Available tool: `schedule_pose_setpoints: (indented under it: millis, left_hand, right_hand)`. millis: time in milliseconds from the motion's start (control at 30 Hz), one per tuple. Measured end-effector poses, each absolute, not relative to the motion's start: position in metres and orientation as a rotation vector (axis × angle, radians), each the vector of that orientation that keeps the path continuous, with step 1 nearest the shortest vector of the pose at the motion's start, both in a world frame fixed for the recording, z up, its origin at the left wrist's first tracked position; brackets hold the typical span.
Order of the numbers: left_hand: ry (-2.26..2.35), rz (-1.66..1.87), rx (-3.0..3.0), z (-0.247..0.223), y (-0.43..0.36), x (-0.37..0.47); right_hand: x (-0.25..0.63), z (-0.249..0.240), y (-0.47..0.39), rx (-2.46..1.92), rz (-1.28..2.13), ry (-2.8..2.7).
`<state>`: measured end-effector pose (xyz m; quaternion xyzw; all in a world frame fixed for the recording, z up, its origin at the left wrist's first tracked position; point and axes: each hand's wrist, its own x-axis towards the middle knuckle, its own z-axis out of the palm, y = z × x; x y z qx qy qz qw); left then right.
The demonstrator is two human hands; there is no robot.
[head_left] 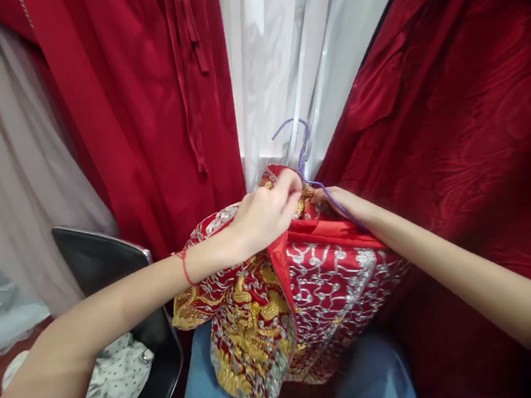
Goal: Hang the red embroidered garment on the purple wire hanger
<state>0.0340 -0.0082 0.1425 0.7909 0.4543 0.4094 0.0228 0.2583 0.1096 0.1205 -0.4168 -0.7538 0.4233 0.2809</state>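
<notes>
A red jacket (253, 313) with dense gold and silver embroidery hangs in front of me, its front open to a plain red lining edge. My left hand (267, 214) is closed at the jacket's collar, fingers curled around its edge. A thin purple hanger (304, 148) rises from the neck, its hook pointing left and one arm sloping down into the right shoulder. My right hand (338, 199) reaches in behind that hanger arm, its fingers pinched at the gold trim of the collar. Its fingertips are partly hidden.
Long red garments hang at the left (144, 110) and right (470, 79), with white curtain fabric (262, 68) between them. A black chair (106, 258) at lower left bears a white dotted cloth (126, 369). Pale drapery (30, 153) hangs far left. My blue-clad knees are below.
</notes>
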Motion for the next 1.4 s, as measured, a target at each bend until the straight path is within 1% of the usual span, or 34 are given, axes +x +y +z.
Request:
schedule_pose_setpoints:
  millis: [67, 133, 200, 267, 367, 433, 533, 600, 767, 867, 933, 1067, 1200, 1333, 1400]
  left_hand:
    - [1.424, 1.181, 2.729, 0.146, 0.003, 0.053]
    - [1.289, 1.177, 2.982, 0.150, 0.019, 0.068]
    - [1.054, 1.173, 3.175, 0.153, 0.037, 0.081]
    - [0.991, 1.082, 3.272, 0.153, 0.054, 0.091]
    - [1.270, 0.833, 3.273, 0.149, 0.069, 0.103]
    - [1.450, 0.734, 3.226, 0.148, 0.070, 0.107]
    - [1.513, 0.654, 3.215, 0.151, 0.063, 0.107]
    - [1.471, 0.625, 3.249, 0.156, 0.057, 0.104]
    - [1.388, 0.712, 3.208, 0.166, 0.051, 0.092]
    - [1.302, 0.786, 3.154, 0.164, 0.055, 0.090]
    - [1.279, 0.873, 3.122, 0.158, 0.060, 0.094]
    - [1.374, 1.005, 3.023, 0.147, 0.072, 0.107]
    - [1.401, 1.120, 2.967, 0.142, 0.078, 0.115]
    - [1.381, 1.182, 2.947, 0.138, 0.077, 0.117]
    - [1.370, 1.209, 2.942, 0.136, 0.076, 0.119]
  right_hand:
    - [0.263, 0.118, 0.101, -1.190, 0.827, -1.983]
    - [0.268, 0.113, 0.092, -1.226, 0.647, -2.025]
    - [0.270, 0.107, 0.087, -1.214, 0.608, -2.057]
    - [0.269, 0.104, 0.083, -1.206, 0.622, -2.051]
    - [0.263, 0.107, 0.077, -1.272, 0.687, -2.017]
    - [0.261, 0.116, 0.071, -1.350, 0.725, -2.033]
    - [0.266, 0.133, 0.061, -1.422, 0.716, -2.077]
    - [0.274, 0.142, 0.057, -1.436, 0.578, -2.029]
    - [0.294, 0.147, 0.057, -1.339, -0.106, -1.837]
    - [0.296, 0.140, 0.059, -1.340, -0.369, -1.856]
    - [0.295, 0.130, 0.059, -1.363, -0.422, -1.892]
    - [0.297, 0.104, 0.057, -1.324, -0.323, -1.949]
    - [0.301, 0.081, 0.050, -1.302, -0.274, -1.858]
    - [0.300, 0.073, 0.037, -1.352, -0.461, -1.691]
    - [0.298, 0.074, 0.032, -1.505, -0.565, -1.587]
